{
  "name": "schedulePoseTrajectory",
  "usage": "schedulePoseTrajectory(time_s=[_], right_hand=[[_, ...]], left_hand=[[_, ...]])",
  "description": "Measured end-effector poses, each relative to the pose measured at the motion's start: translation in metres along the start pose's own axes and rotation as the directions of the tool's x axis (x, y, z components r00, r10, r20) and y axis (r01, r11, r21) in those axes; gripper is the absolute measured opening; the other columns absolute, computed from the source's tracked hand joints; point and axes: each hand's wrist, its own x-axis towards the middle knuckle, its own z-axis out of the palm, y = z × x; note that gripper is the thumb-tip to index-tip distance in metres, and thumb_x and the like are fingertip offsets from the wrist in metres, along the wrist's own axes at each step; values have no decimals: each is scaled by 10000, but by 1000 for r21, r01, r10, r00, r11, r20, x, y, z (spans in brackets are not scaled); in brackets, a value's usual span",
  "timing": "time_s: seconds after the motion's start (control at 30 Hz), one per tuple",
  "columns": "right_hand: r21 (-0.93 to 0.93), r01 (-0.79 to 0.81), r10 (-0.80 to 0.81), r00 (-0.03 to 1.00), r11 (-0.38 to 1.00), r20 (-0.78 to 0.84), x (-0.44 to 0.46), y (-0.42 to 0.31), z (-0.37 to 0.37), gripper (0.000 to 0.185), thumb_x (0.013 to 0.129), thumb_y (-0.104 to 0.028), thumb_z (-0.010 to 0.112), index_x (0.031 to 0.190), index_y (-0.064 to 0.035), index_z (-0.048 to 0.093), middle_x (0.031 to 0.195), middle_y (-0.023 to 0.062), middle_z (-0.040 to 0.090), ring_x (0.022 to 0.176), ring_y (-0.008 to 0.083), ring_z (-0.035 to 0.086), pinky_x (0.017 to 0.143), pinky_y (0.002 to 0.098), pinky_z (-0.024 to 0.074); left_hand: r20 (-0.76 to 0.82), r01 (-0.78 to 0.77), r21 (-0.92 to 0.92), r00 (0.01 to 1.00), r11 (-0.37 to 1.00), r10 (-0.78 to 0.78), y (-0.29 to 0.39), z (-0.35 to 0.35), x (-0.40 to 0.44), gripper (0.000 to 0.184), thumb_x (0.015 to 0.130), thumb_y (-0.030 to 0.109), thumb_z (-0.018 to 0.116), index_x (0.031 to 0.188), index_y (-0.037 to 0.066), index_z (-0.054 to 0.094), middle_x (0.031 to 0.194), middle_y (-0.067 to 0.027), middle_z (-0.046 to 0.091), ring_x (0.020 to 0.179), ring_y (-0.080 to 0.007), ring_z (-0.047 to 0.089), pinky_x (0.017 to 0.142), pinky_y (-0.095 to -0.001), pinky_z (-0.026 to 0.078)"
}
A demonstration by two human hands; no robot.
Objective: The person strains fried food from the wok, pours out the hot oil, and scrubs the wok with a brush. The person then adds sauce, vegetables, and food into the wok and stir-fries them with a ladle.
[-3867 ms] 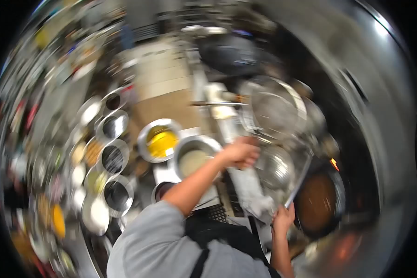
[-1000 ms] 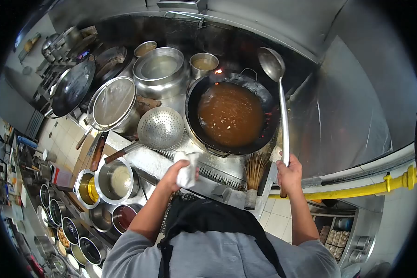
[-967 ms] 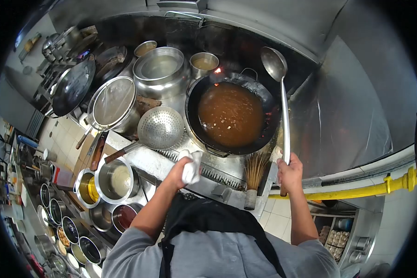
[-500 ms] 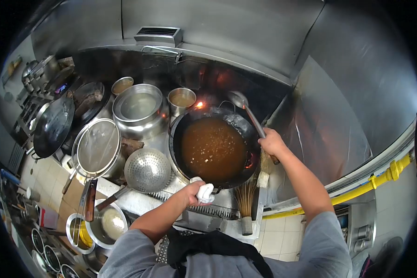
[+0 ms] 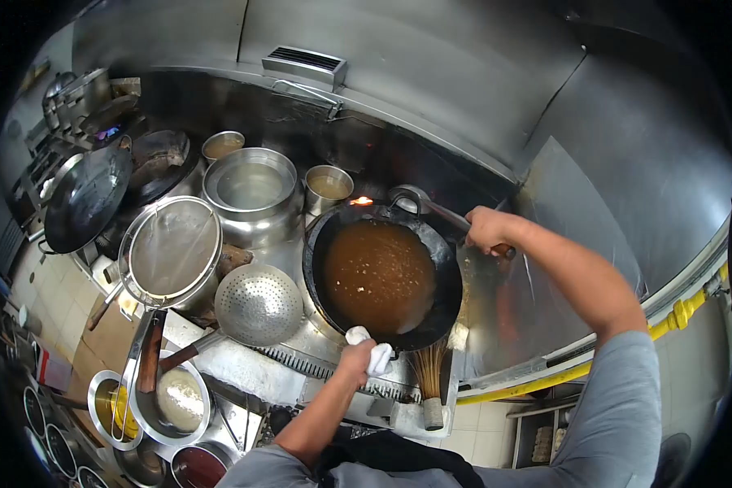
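A black wok [image 5: 454, 281] holds brown liquid [image 5: 380, 272] with small pale bits on its surface. My left hand [image 5: 356, 359] is closed on a folded white cloth [image 5: 377, 356] at the wok's near rim; whether a wok handle lies inside the cloth is hidden. My right hand [image 5: 490, 229], right of the wok, grips the wooden-ended handle of a ladle [image 5: 447, 215]. The ladle's bowl is by the loop handle at the wok's far rim, partly covered by it; I cannot tell if they touch. A small flame [image 5: 361, 201] shows beyond the far rim.
A perforated strainer [image 5: 259, 305] and a mesh sieve [image 5: 175, 248] lie left of the wok. Behind them stand a large steel pot [image 5: 250, 218] and a small pot [image 5: 328, 189]. A bamboo brush [image 5: 431, 386] sits near the front edge. A metal wall [image 5: 594, 220] rises at right.
The ladle's bowl has come down to the wok's far loop handle, and its handle lies flatter. My right arm reaches farther forward. My left hand stays at the near rim. The camera view has shifted.
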Motion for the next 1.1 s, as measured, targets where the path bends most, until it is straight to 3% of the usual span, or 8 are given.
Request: schedulePoseTrajectory(time_s=[0.1, 0.17, 0.4, 0.6, 0.7, 0.73, 0.97, 1.1], right_hand=[[-178, 71, -56, 995, 981, 88, -3, -8, -18, 226, 769, -48, 632, 981, 27, 603, 564, 100, 553, 448, 179, 553, 359, 315, 397], [4, -5, 5, 997, 1000, 78, -13, -12, -22, 229, 775, -42, 631, 987, 36, 590, 555, 86, 533, 440, 170, 532, 363, 314, 396], [1, 37, -37, 991, 999, 129, -61, -29, -46, 149, 820, -11, 585, 951, 45, 542, 584, 51, 463, 418, 132, 446, 360, 302, 367], [-2, 122, -121, 987, 993, 102, -113, -61, -63, 162, 828, -14, 579, 980, 20, 534, 602, 34, 453, 425, 108, 430, 356, 285, 363], [-28, 180, -177, 980, 983, 89, -134, -80, -70, 182, 830, -14, 574, 1004, 14, 531, 618, 39, 462, 427, 110, 443, 352, 289, 371], [-18, 208, -206, 975, 978, 89, -139, -87, -73, 188, 830, -15, 574, 1010, 16, 532, 624, 41, 466, 429, 113, 451, 354, 291, 376], [6, 319, -319, 946, 948, 66, -171, -147, -86, 201, 828, -28, 590, 1015, 24, 540, 643, 44, 482, 439, 118, 471, 363, 287, 392], [-22, 356, -354, 933, 934, 65, -181, -182, -90, 188, 832, -36, 582, 1008, 5, 532, 645, 32, 469, 449, 103, 463, 368, 274, 394]], left_hand=[[44, 23, -88, 999, 996, -19, -7, 8, -27, 87, 824, 45, 483, 886, 8, 532, 794, -116, 602, 659, -252, 638, 576, -401, 559], [37, 12, -65, 999, 998, -10, 2, 19, -58, 107, 835, 52, 476, 914, 1, 527, 805, -119, 602, 681, -255, 639, 584, -406, 558], [74, -6, -161, 997, 987, 18, 15, 24, -118, 151, 862, 93, 473, 956, -22, 501, 826, -146, 608, 672, -273, 644, 542, -418, 552], [146, -33, -163, 988, 986, 58, 45, 20, -186, 127, 873, 107, 447, 952, 34, 514, 811, -98, 620, 653, -214, 633, 533, -386, 542], [132, -116, -143, 982, 983, 135, 57, 11, -213, 119, 871, 107, 449, 932, 37, 523, 794, -98, 620, 647, -216, 634, 535, -389, 543], [53, -130, -153, 989, 980, 140, 68, 20, -235, 94, 842, 77, 444, 837, 39, 530, 710, -94, 598, 571, -223, 600, 523, -401, 530], [-4, -213, -144, 977, 966, 214, 108, -7, -287, 131, 863, 117, 476, 955, 40, 529, 805, -88, 614, 660, -218, 635, 599, -436, 577], [-8, -263, -184, 964, 947, 266, 124, -28, -300, 107, 855, 103, 475, 941, 59, 522, 790, -80, 598, 661, -218, 624, 586, -442, 566]])
